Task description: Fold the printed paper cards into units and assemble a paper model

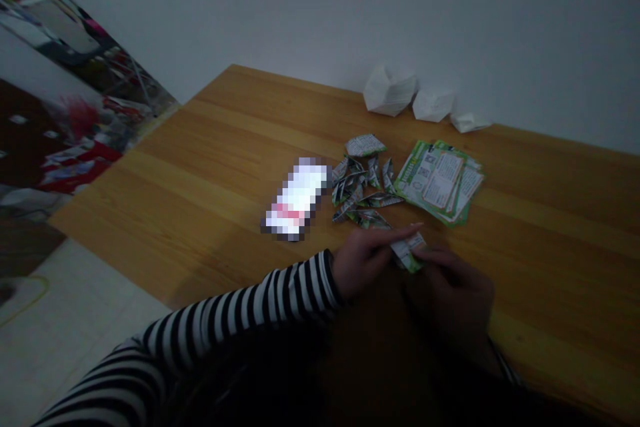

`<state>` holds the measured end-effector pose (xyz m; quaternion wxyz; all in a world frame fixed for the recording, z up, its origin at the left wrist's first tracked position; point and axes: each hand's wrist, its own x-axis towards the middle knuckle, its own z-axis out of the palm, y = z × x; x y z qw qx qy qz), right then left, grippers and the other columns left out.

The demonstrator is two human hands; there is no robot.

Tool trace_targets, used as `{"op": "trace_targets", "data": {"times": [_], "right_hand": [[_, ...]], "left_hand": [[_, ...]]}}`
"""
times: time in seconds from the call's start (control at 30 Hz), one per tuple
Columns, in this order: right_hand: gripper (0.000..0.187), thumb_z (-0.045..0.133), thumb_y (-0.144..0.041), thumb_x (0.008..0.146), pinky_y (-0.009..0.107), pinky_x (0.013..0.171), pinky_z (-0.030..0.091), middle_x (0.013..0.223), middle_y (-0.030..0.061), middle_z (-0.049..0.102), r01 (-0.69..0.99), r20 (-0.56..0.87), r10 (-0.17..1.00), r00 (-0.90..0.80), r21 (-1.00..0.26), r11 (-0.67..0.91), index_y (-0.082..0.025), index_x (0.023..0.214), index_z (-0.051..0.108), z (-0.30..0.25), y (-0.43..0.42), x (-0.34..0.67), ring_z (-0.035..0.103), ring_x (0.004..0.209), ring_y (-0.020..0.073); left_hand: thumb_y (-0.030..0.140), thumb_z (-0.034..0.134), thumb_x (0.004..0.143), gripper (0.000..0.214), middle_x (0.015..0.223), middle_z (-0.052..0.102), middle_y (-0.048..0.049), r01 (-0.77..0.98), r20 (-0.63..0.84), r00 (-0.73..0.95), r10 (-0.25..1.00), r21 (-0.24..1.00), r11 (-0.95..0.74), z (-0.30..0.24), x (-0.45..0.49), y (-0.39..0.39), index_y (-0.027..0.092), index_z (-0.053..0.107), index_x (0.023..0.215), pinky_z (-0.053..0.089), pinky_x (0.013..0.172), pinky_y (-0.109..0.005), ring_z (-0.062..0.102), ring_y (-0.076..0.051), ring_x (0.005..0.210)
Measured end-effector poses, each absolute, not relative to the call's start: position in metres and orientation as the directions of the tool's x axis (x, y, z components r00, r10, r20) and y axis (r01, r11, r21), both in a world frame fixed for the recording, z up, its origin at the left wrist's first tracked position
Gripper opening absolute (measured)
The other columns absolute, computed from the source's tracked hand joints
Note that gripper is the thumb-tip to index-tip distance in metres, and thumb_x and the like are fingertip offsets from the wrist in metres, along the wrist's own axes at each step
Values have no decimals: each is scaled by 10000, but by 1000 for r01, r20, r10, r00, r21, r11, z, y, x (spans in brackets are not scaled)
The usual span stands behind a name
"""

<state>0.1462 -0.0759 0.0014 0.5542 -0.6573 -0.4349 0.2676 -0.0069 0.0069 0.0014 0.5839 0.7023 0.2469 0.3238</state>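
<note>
Between my hands is a small folded green-and-white printed paper [409, 255], just above the table's near side. My left hand [363, 257] grips its left part, with the index finger stretched along the upper edge. From the other side, my right hand [457, 287] pinches the paper with thumb and fingers; dark shadow hides part of that hand. Beyond my left hand lies a loose heap of folded paper pieces [350, 188] with the same green-and-white print. A stack of flat printed leaflets [430, 177] sits to the right of the heap, slightly fanned out.
A phone [300, 197] with a bright, pixelated screen lies left of the heap on the wooden table [210, 147]. Three white folded paper shapes [390, 92] stand against the wall at the back edge. Clutter and a red box [83, 167] are off to the left.
</note>
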Motion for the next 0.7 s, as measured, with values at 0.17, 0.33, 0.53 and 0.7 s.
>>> {"op": "trace_targets", "data": {"times": [0.17, 0.33, 0.53, 0.7], "right_hand": [[154, 635, -212, 779, 319, 737, 596, 840, 21, 790, 252, 65, 895, 441, -966, -54, -238, 801, 786, 7, -70, 156, 739, 789, 197], [108, 744, -270, 769, 318, 754, 590, 884, 34, 769, 144, -60, 930, 362, -982, -119, -212, 860, 745, 7, -68, 156, 727, 813, 196], [260, 813, -241, 711, 269, 665, 571, 823, 12, 722, 34, -108, 922, 372, -991, -130, -218, 885, 621, 8, -64, 149, 695, 752, 168], [407, 849, -255, 676, 318, 734, 605, 958, 45, 752, -25, -133, 865, 484, -990, -138, -220, 1029, 648, 6, -65, 147, 733, 849, 196]], "left_hand": [[199, 534, 959, 464, 1403, 619, -114, -78, 31, 705, 708, 996, 34, 3, -10, 10, 170, 543, 1421, 414, 1147, -444, 595, -248, 1308], [250, 545, 973, 457, 1374, 650, -109, -88, 43, 707, 706, 996, 27, 1, -9, 9, 180, 539, 1425, 449, 1120, -454, 623, -242, 1270], [183, 473, 992, 516, 1263, 703, -130, -18, 136, 687, 714, 985, -170, -5, -3, -1, 161, 426, 1505, 532, 989, -397, 673, -209, 1112], [205, 482, 994, 622, 876, 701, -39, 27, 38, 627, 778, 997, -71, -13, 0, -4, 152, 262, 1573, 536, 704, -263, 624, -132, 711]]}}
